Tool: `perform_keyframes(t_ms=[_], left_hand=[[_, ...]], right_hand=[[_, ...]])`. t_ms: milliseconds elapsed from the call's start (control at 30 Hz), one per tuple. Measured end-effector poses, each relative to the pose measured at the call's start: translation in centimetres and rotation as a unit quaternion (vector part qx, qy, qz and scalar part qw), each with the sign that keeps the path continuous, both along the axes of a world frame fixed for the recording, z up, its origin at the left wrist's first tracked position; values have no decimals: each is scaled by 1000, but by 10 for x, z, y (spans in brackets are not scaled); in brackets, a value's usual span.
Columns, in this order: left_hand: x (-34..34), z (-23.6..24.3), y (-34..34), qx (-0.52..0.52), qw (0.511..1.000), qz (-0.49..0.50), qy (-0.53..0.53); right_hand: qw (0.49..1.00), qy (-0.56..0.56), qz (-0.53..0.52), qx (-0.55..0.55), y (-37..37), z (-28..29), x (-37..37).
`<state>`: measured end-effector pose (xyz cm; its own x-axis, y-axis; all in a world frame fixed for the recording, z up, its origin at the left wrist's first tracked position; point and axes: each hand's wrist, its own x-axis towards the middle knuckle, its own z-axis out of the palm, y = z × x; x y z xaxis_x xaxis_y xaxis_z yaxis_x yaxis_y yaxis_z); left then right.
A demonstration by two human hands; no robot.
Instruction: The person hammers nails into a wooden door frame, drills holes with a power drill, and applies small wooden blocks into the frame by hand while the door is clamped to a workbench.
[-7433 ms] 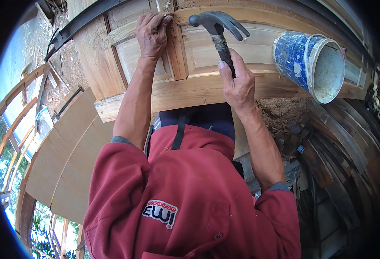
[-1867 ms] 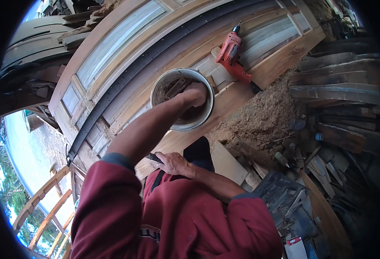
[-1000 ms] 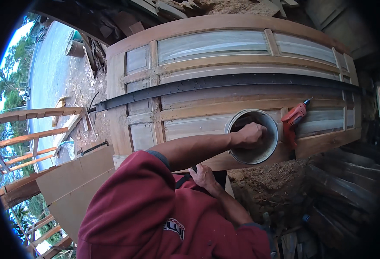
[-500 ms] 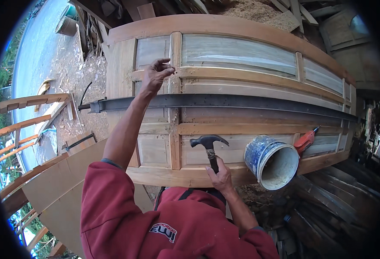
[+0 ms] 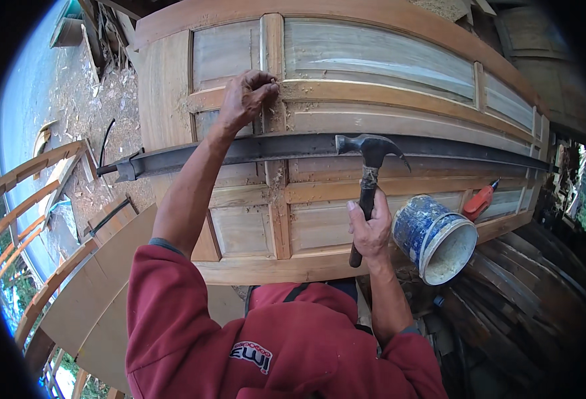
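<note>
A large panelled wooden door [image 5: 386, 113] lies flat in front of me, with a long dark metal clamp bar [image 5: 293, 147] across it. My left hand [image 5: 246, 98] reaches out over the bar, its fingertips pinched together on the joint of an upright rail and a cross rail; whatever small thing it pinches is too small to see. My right hand [image 5: 367, 227] is shut on the dark handle of a claw hammer [image 5: 369, 166], held upright with its head raised just above the bar.
A blue-and-white bucket [image 5: 434, 238] lies tipped on the door's near edge, right of the hammer. A red power drill [image 5: 479, 199] lies beyond it. Stacked dark planks [image 5: 519, 299] fill the right side. Plywood sheets [image 5: 93, 292] and wooden frames [image 5: 20, 213] lie at left.
My left hand came out of the bucket and went to the door's rail joint. My right hand lifted the hammer higher, its head now level with the clamp bar.
</note>
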<state>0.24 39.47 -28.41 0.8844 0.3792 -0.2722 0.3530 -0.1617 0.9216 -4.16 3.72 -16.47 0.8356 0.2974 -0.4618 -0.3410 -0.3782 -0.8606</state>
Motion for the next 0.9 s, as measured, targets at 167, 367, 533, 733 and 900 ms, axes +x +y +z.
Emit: perform_keyframes(t_ms=[167,367,533,733,900], left_hand=[[-3,14,-7,85,996,-13,-31],[-3,23,-8,244,962,-66,-106],[-3,18,-6,245,952,-104,-149],[-8,14,-2,257,949,-105,-149],[-5,13,-5,256,948,-92,-166]], right_hand=[[995,-44,83,-24,12,1,6],[922,-341,168,-73,61,-1,39],[888,-401,202,-102,94,-10,64],[881,-333,290,-172,109,-19,71],[858,-450,226,-102,103,-35,67]])
